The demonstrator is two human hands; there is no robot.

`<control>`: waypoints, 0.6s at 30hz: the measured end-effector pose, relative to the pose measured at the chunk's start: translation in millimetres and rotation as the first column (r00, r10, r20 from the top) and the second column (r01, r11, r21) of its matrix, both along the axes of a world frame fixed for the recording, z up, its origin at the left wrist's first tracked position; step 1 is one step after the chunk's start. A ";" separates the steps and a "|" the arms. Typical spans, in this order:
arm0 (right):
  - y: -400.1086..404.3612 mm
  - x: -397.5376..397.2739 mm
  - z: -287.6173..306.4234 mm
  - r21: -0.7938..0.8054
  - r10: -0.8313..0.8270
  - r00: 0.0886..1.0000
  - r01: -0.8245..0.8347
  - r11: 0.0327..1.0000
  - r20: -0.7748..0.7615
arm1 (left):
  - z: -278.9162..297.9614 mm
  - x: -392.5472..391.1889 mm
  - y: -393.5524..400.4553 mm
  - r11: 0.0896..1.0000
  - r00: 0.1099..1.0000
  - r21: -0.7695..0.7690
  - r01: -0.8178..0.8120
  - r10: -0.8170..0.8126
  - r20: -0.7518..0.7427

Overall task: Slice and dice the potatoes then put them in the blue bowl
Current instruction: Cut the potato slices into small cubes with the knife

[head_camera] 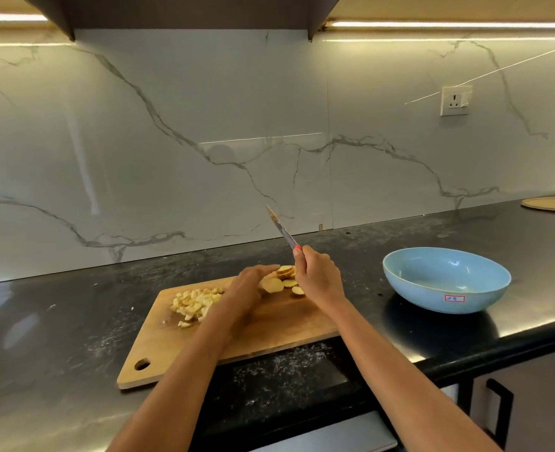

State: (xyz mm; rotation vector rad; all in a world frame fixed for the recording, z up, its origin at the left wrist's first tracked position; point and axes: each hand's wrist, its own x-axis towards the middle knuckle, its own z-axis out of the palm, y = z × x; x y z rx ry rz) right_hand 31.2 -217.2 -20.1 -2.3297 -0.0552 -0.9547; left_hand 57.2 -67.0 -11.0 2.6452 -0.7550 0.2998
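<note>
A wooden cutting board (269, 331) lies on the dark counter. A heap of diced potato (195, 303) sits on its left part, and several round potato slices (285, 278) lie at its far edge. My left hand (246, 288) reaches over the board with fingers stretched out, touching the slices. My right hand (318, 278) grips a knife (281, 228) by its red handle, blade raised and pointing up and away to the left, above the slices. The blue bowl (445, 278) stands to the right of the board and looks empty.
The black stone counter (57, 337) runs along a marble backsplash. A flat round mat with a white plate (553, 203) sits at the far right. A wall socket (455, 100) is above the bowl. A cabinet door with a black handle (501, 409) is below right.
</note>
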 end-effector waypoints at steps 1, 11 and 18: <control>0.1 0.5 -0.1 0.002 0.002 1.000 -0.002 1.000 0.002 | -1.1 2.8 -4.3 0.999 1.000 0.042 0.004 -0.003 -0.016; 2.3 -1.0 2.1 -0.006 0.002 1.000 -0.002 1.000 -0.022 | -1.3 0.3 15.0 0.998 0.998 0.022 -0.057 0.058 -0.026; 3.7 -9.1 0.6 0.039 0.003 0.998 -0.001 0.999 -0.061 | -9.1 -34.9 22.2 0.989 0.989 -0.137 0.055 -0.073 -0.131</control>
